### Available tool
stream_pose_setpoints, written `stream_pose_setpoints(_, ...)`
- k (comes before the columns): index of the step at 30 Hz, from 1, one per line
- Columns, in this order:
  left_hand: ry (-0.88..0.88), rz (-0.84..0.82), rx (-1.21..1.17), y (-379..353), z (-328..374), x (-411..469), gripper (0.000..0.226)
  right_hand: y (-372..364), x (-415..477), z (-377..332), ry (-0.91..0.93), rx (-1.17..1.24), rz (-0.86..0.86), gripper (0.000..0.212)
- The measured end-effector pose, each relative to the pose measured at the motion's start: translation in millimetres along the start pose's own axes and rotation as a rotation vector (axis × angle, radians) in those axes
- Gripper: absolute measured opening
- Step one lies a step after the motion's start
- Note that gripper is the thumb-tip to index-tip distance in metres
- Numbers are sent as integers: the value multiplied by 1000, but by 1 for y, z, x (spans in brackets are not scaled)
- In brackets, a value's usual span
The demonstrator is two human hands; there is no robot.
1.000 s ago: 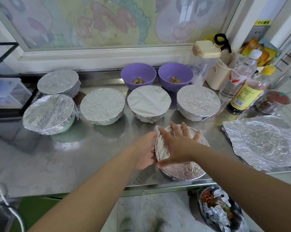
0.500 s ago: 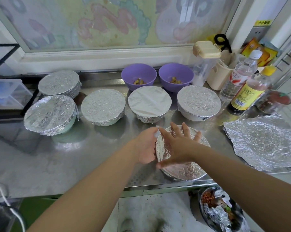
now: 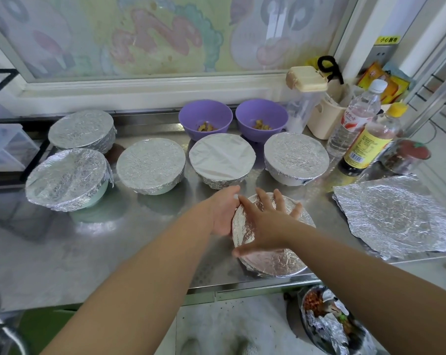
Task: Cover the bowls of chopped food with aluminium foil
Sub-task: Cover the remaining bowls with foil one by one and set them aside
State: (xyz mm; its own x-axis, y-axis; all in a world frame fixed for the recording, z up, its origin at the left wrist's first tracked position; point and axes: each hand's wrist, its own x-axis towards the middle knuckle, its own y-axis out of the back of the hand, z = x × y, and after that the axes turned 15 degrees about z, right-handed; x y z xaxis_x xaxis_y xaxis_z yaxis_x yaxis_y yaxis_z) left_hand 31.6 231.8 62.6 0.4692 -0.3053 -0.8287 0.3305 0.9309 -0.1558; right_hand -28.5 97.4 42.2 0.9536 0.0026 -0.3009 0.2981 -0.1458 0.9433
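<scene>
A foil-covered bowl (image 3: 273, 260) sits near the counter's front edge. My right hand (image 3: 265, 224) lies flat on its foil top, fingers spread. My left hand (image 3: 224, 211) cups the bowl's left side and presses the foil against the rim. Behind it stand several foil-covered bowls (image 3: 150, 165). Two purple bowls (image 3: 205, 117) with chopped food stand uncovered at the back. A loose crumpled foil sheet (image 3: 396, 216) lies on the counter at the right.
Bottles (image 3: 367, 142), a beige container (image 3: 321, 121) and a clear jug (image 3: 301, 98) crowd the back right. A bin with foil scraps (image 3: 329, 324) sits on the floor below the counter edge. A clear box (image 3: 6, 147) stands at the far left.
My left hand has slid up and forward along the bowl's left rim. My right hand stays flat on the foil.
</scene>
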Motion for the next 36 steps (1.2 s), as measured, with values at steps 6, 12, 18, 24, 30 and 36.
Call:
stream_pose_setpoints(6, -177, 243, -337, 16, -15, 16, 53, -2, -5, -6, -155, 38, 29, 137)
stream_pose_setpoints(12, -374, 516, -384, 28, -71, -5, 17, 15, -5, -10, -182, 58, 31, 138)
stream_pose_setpoints(18, -249, 472, -49, 13, -107, -12, 19, 15, 0, 6, 76, -38, -132, 146)
stream_pose_setpoints(24, -279, 390, -45, 10, -116, -13, 19, 17, -2, 4, 82, -52, -121, 145)
stream_pose_setpoints(30, -404, 419, 114, 13, -109, -11, 16, 16, -3, 3, 77, -56, -102, 143)
stream_pose_setpoints(36, -417, 353, 188, 16, -101, -7, 20, 15, -3, 4, 74, -51, -87, 143)
